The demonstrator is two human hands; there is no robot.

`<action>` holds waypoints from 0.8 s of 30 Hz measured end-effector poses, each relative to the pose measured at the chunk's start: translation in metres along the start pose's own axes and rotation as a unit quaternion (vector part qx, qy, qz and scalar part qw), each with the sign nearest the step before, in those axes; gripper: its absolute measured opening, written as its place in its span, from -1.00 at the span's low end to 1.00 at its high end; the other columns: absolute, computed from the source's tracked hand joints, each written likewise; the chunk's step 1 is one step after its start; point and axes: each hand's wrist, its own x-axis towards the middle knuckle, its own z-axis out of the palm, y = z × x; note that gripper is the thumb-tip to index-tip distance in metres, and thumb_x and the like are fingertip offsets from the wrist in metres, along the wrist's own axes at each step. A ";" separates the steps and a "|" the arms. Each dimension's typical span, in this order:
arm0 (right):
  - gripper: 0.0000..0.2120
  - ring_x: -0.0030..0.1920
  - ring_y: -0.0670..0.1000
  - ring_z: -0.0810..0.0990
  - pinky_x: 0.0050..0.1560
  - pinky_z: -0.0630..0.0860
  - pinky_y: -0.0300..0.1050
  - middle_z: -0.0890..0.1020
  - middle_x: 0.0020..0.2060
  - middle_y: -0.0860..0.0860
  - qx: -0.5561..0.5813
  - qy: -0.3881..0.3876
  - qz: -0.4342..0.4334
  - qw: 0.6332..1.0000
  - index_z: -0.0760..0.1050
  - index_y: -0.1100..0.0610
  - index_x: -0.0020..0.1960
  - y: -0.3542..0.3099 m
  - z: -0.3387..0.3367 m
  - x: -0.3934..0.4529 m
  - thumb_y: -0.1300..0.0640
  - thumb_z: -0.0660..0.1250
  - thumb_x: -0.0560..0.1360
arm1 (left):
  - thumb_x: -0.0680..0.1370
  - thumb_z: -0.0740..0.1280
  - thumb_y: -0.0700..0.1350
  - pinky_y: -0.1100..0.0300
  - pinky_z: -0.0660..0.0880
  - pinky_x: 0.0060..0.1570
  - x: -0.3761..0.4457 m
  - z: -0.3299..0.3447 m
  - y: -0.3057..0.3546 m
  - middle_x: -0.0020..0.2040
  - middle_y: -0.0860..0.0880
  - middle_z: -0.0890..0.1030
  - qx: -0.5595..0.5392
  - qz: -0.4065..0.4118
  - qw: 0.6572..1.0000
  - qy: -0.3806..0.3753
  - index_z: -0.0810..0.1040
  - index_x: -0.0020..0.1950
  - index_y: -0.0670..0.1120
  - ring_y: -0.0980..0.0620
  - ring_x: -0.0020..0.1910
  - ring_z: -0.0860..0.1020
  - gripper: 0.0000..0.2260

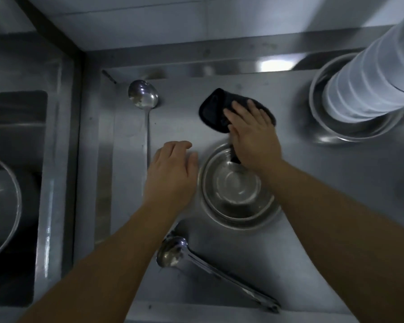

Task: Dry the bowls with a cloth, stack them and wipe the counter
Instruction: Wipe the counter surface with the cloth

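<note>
A stack of steel bowls (237, 194) stands on the steel counter (313, 183) in the middle. Behind it lies a dark cloth (214, 108), one end of which hangs over the far rim into the top bowl. My right hand (250, 134) lies flat on the cloth, fingers straight, pressing it against the counter. My left hand (173, 169) hovers just left of the bowls, fingers loosely bent, holding nothing; whether it touches the rim is unclear.
Two steel ladles lie on the counter, one ladle (144, 94) at the back left, another ladle (173, 251) near the front edge. A tall stack of white containers (369, 85) stands in steel bowls at the back right. A sink (12, 183) with a pot lies to the left.
</note>
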 end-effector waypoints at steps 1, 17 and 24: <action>-0.59 0.63 0.20 0.23 0.59 0.14 0.19 0.41 0.58 0.04 0.002 0.006 0.016 1.000 0.43 0.03 0.56 0.015 -0.004 -0.015 0.05 0.16 0.73 | 0.73 0.18 0.01 0.04 0.39 0.34 -0.001 0.005 0.006 0.37 -0.09 0.55 -0.001 0.005 1.000 0.000 0.52 0.44 -0.09 -0.10 0.36 0.49 -0.65; -0.49 0.68 0.11 0.10 0.60 0.17 0.18 0.26 0.65 -0.12 -0.048 -0.100 -0.098 0.989 0.23 -0.13 0.65 0.127 -0.013 -0.367 -0.01 0.13 0.71 | 0.72 0.22 -0.07 -0.11 0.42 0.33 -0.035 0.082 0.117 0.35 -0.22 0.57 0.017 0.024 0.997 -0.064 0.56 0.38 -0.18 -0.25 0.31 0.51 -0.68; -0.53 0.60 0.29 0.27 0.57 0.20 0.27 0.41 0.58 0.07 -0.056 -0.026 0.070 0.996 0.40 0.03 0.58 0.174 -0.062 -0.268 0.04 0.13 0.69 | 0.72 0.20 -0.07 -0.12 0.44 0.25 -0.035 0.100 0.139 0.27 -0.22 0.59 0.032 0.044 0.996 -0.069 0.57 0.33 -0.18 -0.23 0.24 0.54 -0.71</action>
